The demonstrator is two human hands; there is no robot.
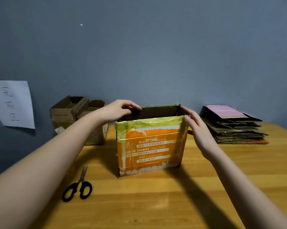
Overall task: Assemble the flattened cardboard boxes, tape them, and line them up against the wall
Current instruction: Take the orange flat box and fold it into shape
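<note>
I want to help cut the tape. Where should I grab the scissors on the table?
Grab the scissors by the black loop handles, coming from the near edge of the table. They lie flat and closed, with the handles toward you and the blades pointing away toward the wall, so your fingers stay clear of the tips.

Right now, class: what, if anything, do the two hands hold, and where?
The orange box: left hand grips its top left rim; right hand lies flat against its right side.

Single head-worn view, wide-angle, looking forward and slightly down across the wooden table (156, 204) toward the grey wall (139, 47). Both forearms enter from the lower corners; the table's near edge lies out of frame.
</note>
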